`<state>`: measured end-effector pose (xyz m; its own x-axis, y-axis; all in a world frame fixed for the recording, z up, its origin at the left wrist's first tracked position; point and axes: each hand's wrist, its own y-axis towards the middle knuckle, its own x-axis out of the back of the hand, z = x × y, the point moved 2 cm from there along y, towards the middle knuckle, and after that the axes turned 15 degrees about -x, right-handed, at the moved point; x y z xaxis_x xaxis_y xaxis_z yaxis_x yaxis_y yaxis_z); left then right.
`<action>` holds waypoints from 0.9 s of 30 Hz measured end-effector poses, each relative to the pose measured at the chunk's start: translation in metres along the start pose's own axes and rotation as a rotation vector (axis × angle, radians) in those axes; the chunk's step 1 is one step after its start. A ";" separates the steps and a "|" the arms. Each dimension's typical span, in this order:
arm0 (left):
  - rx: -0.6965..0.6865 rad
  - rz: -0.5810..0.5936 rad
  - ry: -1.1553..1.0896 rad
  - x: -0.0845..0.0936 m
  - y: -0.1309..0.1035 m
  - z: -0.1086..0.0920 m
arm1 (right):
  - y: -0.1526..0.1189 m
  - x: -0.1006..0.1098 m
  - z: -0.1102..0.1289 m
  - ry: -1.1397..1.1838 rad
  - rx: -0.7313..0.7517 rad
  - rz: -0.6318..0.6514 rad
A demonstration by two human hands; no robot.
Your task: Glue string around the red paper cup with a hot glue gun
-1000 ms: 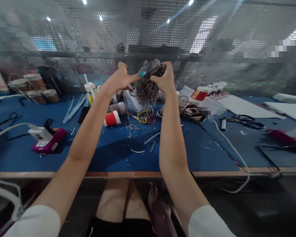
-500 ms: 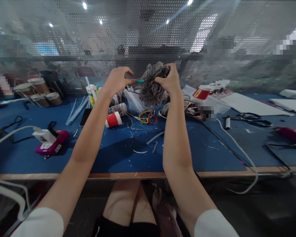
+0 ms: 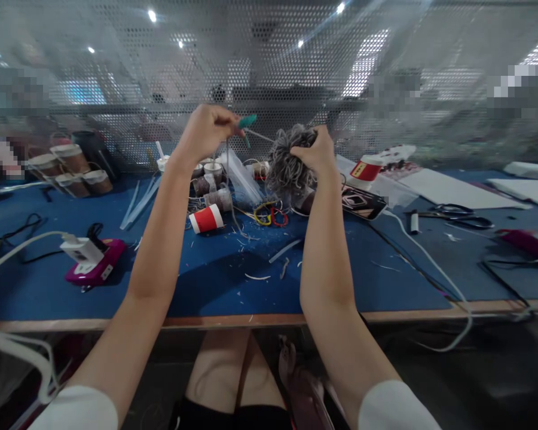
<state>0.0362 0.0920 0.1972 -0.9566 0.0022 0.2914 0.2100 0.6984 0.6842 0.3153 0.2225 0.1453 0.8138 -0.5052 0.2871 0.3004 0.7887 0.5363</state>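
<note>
My right hand (image 3: 318, 149) is closed on the side of a shaggy grey yarn pom-pom (image 3: 291, 170), held up over the table. To its left, my left hand (image 3: 219, 124) pinches a small teal tool (image 3: 248, 121), its exact kind too small to make out. A grey yarn strand (image 3: 260, 136) runs taut from the left fingers to the pom-pom. From the same fingers a loose yarn tail (image 3: 228, 179) hangs down to the table. Scissors with yellow and red handles (image 3: 271, 215) lie below the pom-pom.
A red-and-white paper cup (image 3: 206, 219) lies tipped over, near several yarn spools (image 3: 217, 200). Another red cup (image 3: 366, 170) stands right of the phone (image 3: 363, 202). A magenta power strip (image 3: 96, 263) with a charger sits left. Dark scissors (image 3: 461, 216) lie right. Scraps dot the blue table (image 3: 233, 292).
My left hand has moved up and left with the teal tool, away from the pom-pom, and the yarn strand between them now shows taut. The right hand and pom-pom have shifted slightly right and down.
</note>
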 end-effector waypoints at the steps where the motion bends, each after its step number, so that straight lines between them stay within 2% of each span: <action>1: -0.044 -0.017 -0.006 -0.005 0.001 -0.002 | 0.001 -0.002 0.000 0.012 0.009 0.034; 3: -0.093 -0.051 0.004 -0.016 0.001 -0.003 | 0.001 -0.006 0.002 0.015 0.035 0.102; 6: -0.059 -0.096 -0.052 -0.029 0.002 0.003 | -0.002 -0.012 0.009 -0.014 0.071 0.164; 11: -0.018 -0.159 -0.239 -0.032 0.008 0.022 | -0.008 -0.020 0.016 -0.038 0.067 0.112; 16: 0.074 -0.055 -0.382 -0.034 0.010 0.029 | -0.014 -0.025 0.021 -0.060 0.094 -0.043; 21: 0.171 -0.005 -0.430 -0.038 0.002 0.021 | -0.016 -0.027 0.026 -0.013 0.180 -0.137; 25: 0.261 0.105 -0.655 -0.056 -0.008 0.014 | -0.020 -0.031 0.031 0.023 0.186 -0.153; 27: 0.307 0.116 -0.759 -0.068 -0.014 0.014 | -0.025 -0.032 0.035 0.037 0.186 -0.143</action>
<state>0.0955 0.0926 0.1585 -0.8317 0.4921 -0.2571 0.3564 0.8282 0.4325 0.2642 0.2063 0.1506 0.7883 -0.5913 0.1703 0.3198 0.6301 0.7076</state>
